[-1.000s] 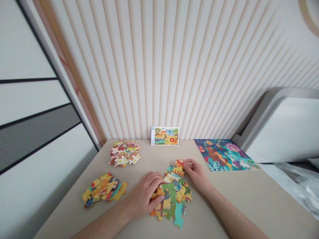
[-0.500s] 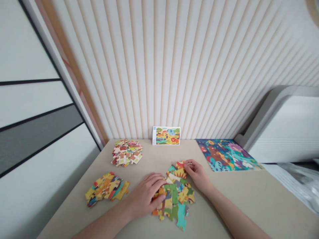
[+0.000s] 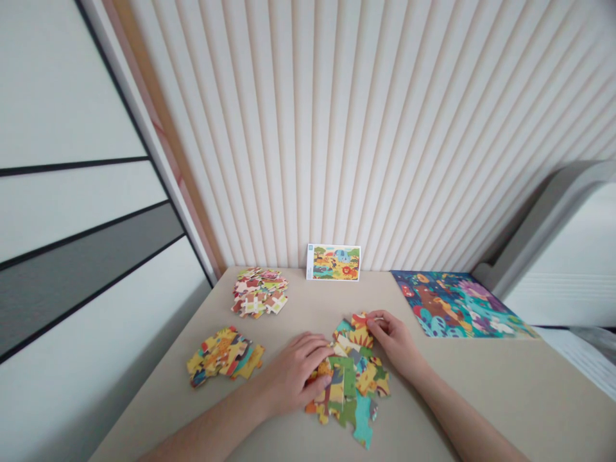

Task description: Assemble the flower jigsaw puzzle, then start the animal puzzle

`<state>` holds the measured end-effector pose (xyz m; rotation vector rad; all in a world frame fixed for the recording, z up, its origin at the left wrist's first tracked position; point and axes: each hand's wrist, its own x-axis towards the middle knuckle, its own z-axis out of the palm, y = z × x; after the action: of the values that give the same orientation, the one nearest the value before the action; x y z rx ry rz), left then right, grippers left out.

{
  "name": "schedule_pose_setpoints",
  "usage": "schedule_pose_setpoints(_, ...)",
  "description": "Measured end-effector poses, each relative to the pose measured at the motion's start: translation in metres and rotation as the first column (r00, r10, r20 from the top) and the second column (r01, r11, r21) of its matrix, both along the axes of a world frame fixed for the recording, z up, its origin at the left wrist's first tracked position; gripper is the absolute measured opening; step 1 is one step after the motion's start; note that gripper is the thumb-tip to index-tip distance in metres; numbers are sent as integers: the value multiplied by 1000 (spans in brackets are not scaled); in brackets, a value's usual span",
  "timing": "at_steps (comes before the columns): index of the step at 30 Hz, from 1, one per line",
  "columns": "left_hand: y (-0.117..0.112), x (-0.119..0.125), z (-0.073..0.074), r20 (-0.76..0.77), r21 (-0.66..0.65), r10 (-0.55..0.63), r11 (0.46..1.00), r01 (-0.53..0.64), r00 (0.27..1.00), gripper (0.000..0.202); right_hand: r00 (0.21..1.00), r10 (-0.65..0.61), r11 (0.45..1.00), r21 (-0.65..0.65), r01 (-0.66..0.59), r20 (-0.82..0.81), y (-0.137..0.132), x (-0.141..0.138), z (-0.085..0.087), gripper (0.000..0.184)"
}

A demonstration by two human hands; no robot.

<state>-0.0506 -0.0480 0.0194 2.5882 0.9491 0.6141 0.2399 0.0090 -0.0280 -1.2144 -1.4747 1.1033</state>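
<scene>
A loose heap of jigsaw puzzle pieces [image 3: 350, 385], green, yellow and teal, lies at the front middle of the table. My left hand [image 3: 301, 375] rests over the heap's left edge, thumb apart from the fingers, covering some pieces. At the heap's far right corner my right hand [image 3: 392, 337] pinches the edge of a red and orange puzzle piece [image 3: 359, 320] between thumb and fingertips. That piece lies against a yellow one with dark orange rays [image 3: 360, 337].
Two more heaps of puzzle pieces lie on the left: a yellow one [image 3: 224, 354] and a pink-red one [image 3: 260, 292] behind it. A picture card [image 3: 335, 263] leans on the ribbed wall [image 3: 327, 128]. A dark blue picture board [image 3: 457, 305] lies at the back right.
The whole view has shifted slightly, so everything on the table appears farther right. Both hands keep their places at the heap, the right one still pinching the red and orange piece.
</scene>
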Motion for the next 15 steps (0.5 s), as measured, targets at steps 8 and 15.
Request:
schedule_pose_setpoints(8,2,-2,-3,-8,-2,-3,1000,3,1000,44,1000,-1,1000,1,1,3,-2,-2,6,44)
schedule_pose_setpoints(15,1,-3,-2,-30,-2,-8,1000,8,1000,45,999,-22,1000,-8,22,-30,-5,-5,11,44)
